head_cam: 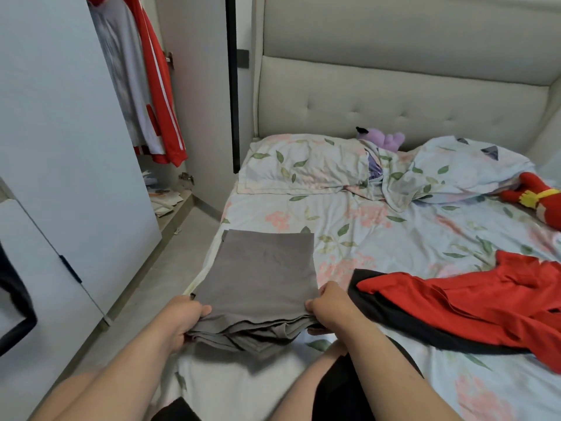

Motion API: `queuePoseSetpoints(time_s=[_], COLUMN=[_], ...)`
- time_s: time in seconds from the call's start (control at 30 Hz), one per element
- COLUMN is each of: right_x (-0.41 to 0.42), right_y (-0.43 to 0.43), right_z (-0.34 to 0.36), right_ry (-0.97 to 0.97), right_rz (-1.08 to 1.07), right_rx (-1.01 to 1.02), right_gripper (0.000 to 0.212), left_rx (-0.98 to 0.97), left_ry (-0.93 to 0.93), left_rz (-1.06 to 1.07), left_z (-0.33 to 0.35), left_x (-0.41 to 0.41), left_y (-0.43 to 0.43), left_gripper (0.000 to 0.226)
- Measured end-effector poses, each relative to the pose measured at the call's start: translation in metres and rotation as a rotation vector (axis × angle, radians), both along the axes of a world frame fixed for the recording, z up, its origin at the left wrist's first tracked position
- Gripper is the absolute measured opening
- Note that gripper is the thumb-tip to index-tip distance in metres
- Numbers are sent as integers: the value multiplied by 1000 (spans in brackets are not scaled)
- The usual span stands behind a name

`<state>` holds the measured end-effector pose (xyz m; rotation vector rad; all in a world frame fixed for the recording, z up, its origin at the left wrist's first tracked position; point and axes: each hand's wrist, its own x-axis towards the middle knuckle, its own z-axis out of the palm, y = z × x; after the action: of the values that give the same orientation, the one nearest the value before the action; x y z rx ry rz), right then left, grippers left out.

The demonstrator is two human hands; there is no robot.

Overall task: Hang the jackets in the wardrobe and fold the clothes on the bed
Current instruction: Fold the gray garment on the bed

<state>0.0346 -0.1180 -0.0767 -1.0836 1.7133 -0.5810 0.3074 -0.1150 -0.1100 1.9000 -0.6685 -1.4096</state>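
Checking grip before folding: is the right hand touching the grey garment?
Touching. Head view shows the right hand pinching the grey garment at its near right corner.

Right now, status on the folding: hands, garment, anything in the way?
Left hand and right hand grip near edge of grey garment. It lies folded flat at left side of bed. Red garment unfolded, close on the right.

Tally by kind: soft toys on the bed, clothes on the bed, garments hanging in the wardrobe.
Soft toys: 2, purple toy, red toy
Clothes on bed: 2, grey cloth, red-and-black garment
Hanging: 2, red jacket, white top
Total: 6
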Motion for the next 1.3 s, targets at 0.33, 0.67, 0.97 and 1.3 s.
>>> queuePoseSetpoints(time_s=[0.33,0.67,0.97,1.3], right_x=[3,-10,6,16], right_y=[18,-12,-54,-93], right_z=[16,10,-24,-45], right_ry=[-191,-384,-72,53], right_rz=[99,-35,-72,-195], right_rx=[132,-48,-42,-174], right_gripper=[17,19,7,18], left_rx=[-143,-256,-459,-493], left_ry=[-12,379,-428,-279], left_rz=[55,15,-189,-169], left_z=[19,28,-11,-42], left_x=[25,35,27,28], left_y=[37,15,-39,-100], left_gripper=[70,47,6,18])
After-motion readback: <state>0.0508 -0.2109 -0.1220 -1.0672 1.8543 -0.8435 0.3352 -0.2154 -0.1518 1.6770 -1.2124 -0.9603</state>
